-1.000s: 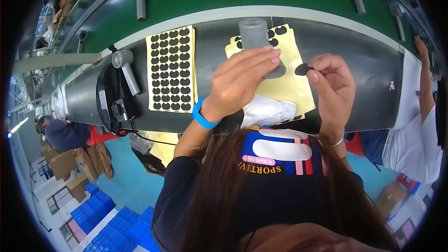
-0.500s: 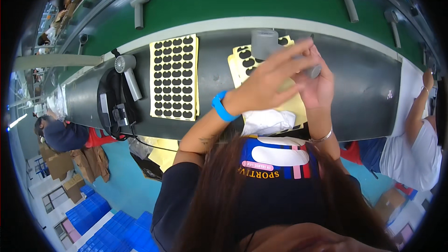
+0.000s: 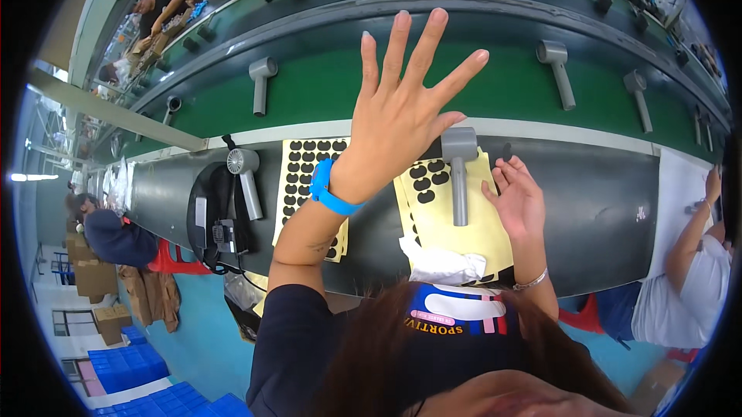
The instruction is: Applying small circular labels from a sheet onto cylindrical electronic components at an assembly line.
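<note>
My left hand (image 3: 398,115) is raised, fingers spread wide over the green belt, holding nothing. A blue band circles its wrist. At the fingertips of my right hand (image 3: 522,199) is a small black oval sticker (image 3: 507,152). To the left of that hand a grey handheld fan (image 3: 459,185) lies with its handle toward me. Beneath the fan are yellow sticker sheets (image 3: 487,233), partly bare, with several black stickers left on them. A crumpled white cloth (image 3: 446,265) rests on their near edge. My left forearm partly hides another stack of sticker sheets (image 3: 312,156).
On the dark table's left stand a black bag (image 3: 202,216) and another grey fan (image 3: 247,181). More fans lie on the green belt (image 3: 325,92), including one at right (image 3: 558,73). A co-worker (image 3: 680,301) sits at the right; others work across the belt.
My left hand has moved away from my right hand, forward and left, and spread open. The fan's handle, mostly hidden before, shows plainly. The whole view has shifted, showing more beyond the belt.
</note>
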Demonstrator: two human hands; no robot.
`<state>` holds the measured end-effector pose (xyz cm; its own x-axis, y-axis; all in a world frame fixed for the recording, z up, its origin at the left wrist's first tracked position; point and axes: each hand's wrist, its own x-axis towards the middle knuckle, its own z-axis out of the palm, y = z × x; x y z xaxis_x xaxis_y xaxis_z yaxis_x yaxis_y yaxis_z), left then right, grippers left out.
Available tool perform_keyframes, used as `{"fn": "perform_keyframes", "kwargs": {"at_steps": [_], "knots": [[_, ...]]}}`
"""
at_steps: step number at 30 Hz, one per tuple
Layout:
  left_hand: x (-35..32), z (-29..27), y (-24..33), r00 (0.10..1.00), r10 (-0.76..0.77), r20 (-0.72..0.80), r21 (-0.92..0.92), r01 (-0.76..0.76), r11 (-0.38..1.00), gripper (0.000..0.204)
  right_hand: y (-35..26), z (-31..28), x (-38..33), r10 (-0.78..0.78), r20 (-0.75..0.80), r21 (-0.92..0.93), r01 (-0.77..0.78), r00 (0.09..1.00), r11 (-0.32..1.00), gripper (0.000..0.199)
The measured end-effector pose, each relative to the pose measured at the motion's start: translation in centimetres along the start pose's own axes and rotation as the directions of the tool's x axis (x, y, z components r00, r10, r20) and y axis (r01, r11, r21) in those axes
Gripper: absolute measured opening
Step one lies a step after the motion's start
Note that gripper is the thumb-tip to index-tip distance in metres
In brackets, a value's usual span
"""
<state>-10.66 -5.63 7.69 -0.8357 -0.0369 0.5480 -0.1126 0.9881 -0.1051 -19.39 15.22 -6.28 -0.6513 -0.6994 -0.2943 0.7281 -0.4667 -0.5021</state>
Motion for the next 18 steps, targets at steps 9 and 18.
{"fn": "perform_keyframes", "kwargs": {"at_steps": [9,18], "knots": [[-3.9,3.8,0.5,0.961,0.143,0.235,-0.475,-0.015,0.880,0.067,-0.7,-1.0,0.5,-0.040,0.046,0.005,0.040,0.998,0.999,0.018],[-9.3,8.0,4.5,0.842,0.454,0.291,-0.412,-0.318,0.854,0.040,-0.7,1.1,-1.3,-0.204,0.029,-0.359,0.201,0.979,0.911,0.017]]}}
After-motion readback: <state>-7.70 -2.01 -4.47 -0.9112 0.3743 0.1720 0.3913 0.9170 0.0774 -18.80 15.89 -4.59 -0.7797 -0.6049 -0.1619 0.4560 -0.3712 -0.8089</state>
